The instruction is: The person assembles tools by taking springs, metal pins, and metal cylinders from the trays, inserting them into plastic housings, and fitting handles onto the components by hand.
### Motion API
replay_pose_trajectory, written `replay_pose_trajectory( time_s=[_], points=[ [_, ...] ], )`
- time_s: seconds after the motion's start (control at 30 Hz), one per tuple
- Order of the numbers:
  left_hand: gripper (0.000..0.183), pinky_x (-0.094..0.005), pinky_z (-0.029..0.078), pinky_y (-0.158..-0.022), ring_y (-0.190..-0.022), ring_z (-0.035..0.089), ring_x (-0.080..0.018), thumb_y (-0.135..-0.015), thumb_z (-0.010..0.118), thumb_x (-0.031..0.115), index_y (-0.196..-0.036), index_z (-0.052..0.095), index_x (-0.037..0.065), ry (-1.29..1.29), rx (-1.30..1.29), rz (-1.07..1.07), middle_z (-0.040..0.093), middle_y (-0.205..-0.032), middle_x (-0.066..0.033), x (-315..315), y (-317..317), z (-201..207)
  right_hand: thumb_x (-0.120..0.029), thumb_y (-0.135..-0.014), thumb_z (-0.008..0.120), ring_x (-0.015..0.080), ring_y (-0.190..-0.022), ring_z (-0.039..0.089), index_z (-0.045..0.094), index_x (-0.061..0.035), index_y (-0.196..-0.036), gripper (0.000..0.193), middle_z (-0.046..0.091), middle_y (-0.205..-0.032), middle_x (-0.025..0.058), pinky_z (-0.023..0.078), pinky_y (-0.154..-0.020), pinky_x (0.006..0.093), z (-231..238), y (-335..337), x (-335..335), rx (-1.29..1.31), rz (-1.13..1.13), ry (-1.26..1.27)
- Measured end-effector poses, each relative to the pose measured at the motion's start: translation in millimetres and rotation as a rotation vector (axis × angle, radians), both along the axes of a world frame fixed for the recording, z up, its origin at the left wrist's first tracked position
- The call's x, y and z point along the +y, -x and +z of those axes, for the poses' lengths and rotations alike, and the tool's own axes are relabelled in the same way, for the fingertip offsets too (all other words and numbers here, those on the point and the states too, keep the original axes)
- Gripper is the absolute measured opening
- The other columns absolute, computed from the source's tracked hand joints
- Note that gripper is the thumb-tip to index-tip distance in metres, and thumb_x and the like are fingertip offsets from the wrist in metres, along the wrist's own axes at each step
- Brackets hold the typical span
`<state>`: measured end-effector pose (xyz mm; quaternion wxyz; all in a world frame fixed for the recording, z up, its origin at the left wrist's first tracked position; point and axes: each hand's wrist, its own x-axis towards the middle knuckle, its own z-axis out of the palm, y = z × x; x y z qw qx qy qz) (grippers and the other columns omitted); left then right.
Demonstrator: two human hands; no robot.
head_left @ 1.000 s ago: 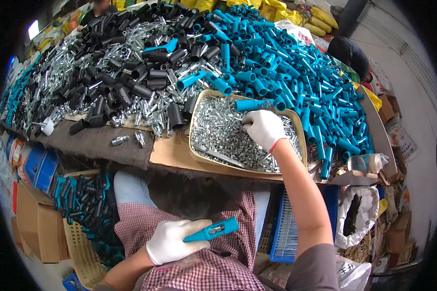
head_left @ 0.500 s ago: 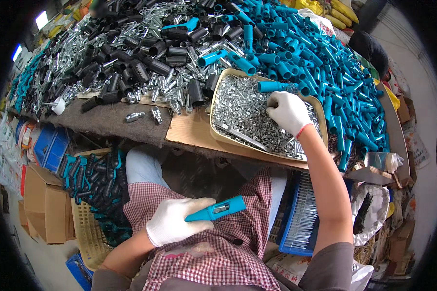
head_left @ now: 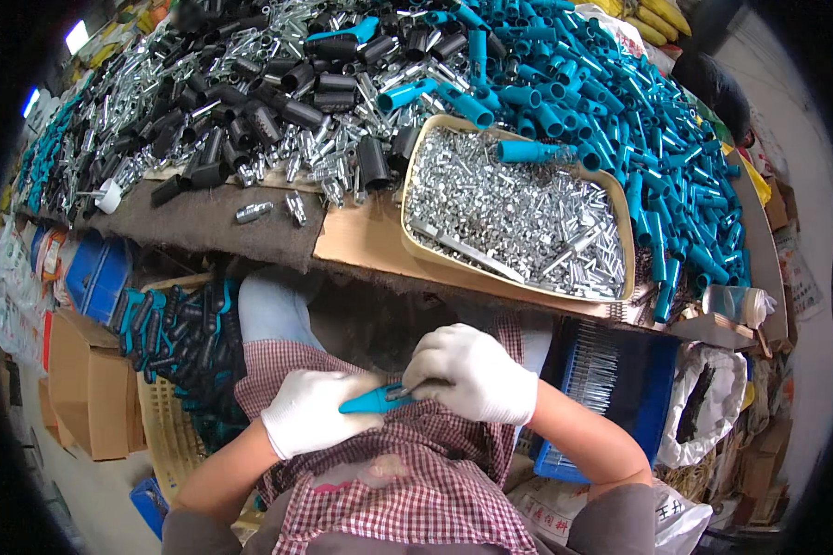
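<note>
Head view: both gloved hands low over the lap, above a checked apron [head_left: 407,490]. Left hand [head_left: 310,421] closed around the rear of a teal handle [head_left: 372,400], which lies roughly level, pointing toward the right hand. Right hand [head_left: 477,370] clenched over the handle's front end, fingers curled down on a small metal part [head_left: 407,392] at its tip; how the part sits in the handle cannot be made out. Hands almost touching, handle bridging them.

Bench beyond the knees: oval tan tray [head_left: 625,240] heaped with small bright metal pieces [head_left: 518,208], standing on a cardboard sheet [head_left: 366,240] near the bench edge. One teal sleeve [head_left: 528,150] lies on the tray's far rim. Large pile of teal handles [head_left: 648,120] to the right and behind the tray; black sleeves [head_left: 278,97] mixed with loose metal parts to the left.

Below bench level: yellow mesh basket [head_left: 162,435] at the person's left holding assembled teal-and-black pieces; blue crate [head_left: 620,388] at the right, beside a white bag [head_left: 713,407].
</note>
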<state>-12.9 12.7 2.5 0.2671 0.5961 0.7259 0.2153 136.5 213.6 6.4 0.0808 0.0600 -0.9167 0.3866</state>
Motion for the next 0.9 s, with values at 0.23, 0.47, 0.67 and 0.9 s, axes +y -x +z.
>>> replay_pose_trajectory(
  time_s=[0.23,0.47,0.67,0.9],
  points=[
    [0.042,-0.0412,0.056,-0.071,-0.079,0.069,-0.0322,-0.075,0.075,0.039,-0.107,0.068,0.013,0.023,0.029,-0.006,0.069,-0.087,-0.0127,3,-1,4,-0.016,-0.070,0.075,0.0266,-0.085,0.062,0.068,-0.0132,-0.086,0.017,0.063,-0.085,0.0040,0.047,-0.077,0.0395,-24,1,-17,0.078,0.023,-0.075],
    [0.040,-0.0414,0.056,-0.067,-0.076,0.070,-0.0300,-0.079,0.069,0.042,-0.109,0.065,0.016,0.004,0.067,-0.030,0.070,-0.084,-0.0102,5,-5,-11,-0.017,-0.076,0.063,0.0258,-0.076,0.062,0.063,-0.0100,-0.077,0.007,0.061,-0.077,0.0078,0.045,-0.067,0.0375,4,2,-49,-0.116,-0.016,-0.630],
    [0.042,-0.0406,0.056,-0.061,-0.071,0.070,-0.0281,-0.081,0.068,0.044,-0.111,0.065,0.015,0.022,0.160,-0.123,0.069,-0.078,-0.0093,-4,-15,-16,-0.031,-0.076,0.074,0.0349,-0.081,0.066,0.067,-0.0040,-0.095,0.034,0.067,-0.084,0.0158,0.053,-0.073,0.0436,-12,5,-17,-0.448,0.021,-0.106],
    [0.041,-0.0407,0.055,-0.060,-0.068,0.069,-0.0281,-0.081,0.069,0.046,-0.113,0.066,0.020,-0.028,0.137,-0.158,0.068,-0.076,-0.0077,-4,-18,-2,-0.038,-0.088,0.071,0.0158,-0.066,0.061,0.069,-0.0017,-0.106,0.040,0.065,-0.073,0.0068,0.048,-0.061,0.0311,-39,-10,-7,-0.936,0.086,0.617]
  ],
)
